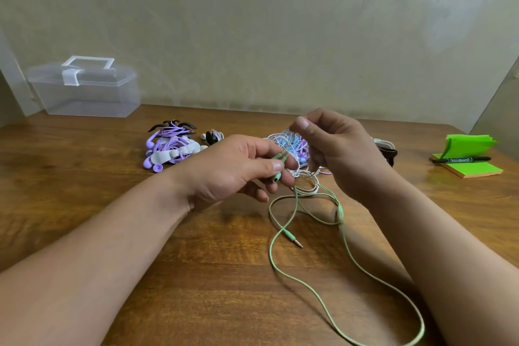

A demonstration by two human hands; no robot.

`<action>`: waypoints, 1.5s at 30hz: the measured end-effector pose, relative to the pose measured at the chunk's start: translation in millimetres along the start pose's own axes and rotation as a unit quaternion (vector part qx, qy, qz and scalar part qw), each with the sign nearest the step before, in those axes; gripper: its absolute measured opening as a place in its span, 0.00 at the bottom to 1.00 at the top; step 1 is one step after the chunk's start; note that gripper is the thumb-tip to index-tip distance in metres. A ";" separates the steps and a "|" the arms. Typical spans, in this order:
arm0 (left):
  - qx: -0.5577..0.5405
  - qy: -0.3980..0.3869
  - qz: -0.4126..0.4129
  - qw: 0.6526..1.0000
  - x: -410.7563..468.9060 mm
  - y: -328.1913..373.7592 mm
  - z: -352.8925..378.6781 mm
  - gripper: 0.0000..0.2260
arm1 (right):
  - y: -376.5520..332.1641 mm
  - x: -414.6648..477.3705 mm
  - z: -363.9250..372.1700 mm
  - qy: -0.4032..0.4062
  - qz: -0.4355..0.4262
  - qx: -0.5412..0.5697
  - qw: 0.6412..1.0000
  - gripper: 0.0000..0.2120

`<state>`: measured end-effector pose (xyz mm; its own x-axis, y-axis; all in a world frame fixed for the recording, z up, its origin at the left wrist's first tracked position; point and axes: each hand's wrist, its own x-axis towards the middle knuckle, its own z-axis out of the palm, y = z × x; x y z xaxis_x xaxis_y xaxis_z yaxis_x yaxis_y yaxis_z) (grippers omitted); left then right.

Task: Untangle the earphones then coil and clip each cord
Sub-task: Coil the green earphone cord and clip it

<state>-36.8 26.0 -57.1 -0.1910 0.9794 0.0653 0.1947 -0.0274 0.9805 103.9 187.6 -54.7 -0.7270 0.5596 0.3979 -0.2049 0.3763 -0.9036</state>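
The green earbuds are half covered by the curled fingers of the left hand; only one bud and two stems are shown. Much of the tangled pile, toward the counter's far edge, is screened by the right hand, and whether a strand is pinched in that hand cannot be made out. A black clip is largely hidden behind the right wrist. The green cord is clipped by the picture's lower edge at the counter's near side. The lettering on the marker, by the counter's right edge, is too small to be read.
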 end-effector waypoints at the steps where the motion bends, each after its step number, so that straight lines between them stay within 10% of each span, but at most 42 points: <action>1: -0.019 -0.009 0.003 1.000 -1.3 1.2 1.2 0.08 | 1.4 -0.3 0.9 -0.013 0.008 0.005 1.000 0.13; 7: -0.159 0.028 0.055 0.985 0.8 7.3 0.2 0.16 | 5.2 -6.6 10.8 -0.104 0.040 0.009 0.994 0.23; 15: -0.044 0.121 0.067 0.989 3.6 5.6 -8.3 0.24 | 1.1 -12.1 23.7 -0.144 0.075 -0.134 0.977 0.09; 31: 0.005 0.193 0.086 0.977 8.2 -0.5 -10.0 0.28 | -3.8 -18.6 33.0 -0.124 0.018 -0.272 0.954 0.12; 45: 0.202 0.012 0.024 0.979 -3.2 4.6 -12.2 0.27 | -12.8 -11.7 11.7 -0.040 -0.103 -0.273 0.956 0.02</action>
<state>-47.1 20.4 -50.5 -0.1937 0.9740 0.1176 0.5671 0.0134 0.8235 107.3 167.6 -49.6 -0.7602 0.3826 0.5251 0.0076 0.8134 -0.5817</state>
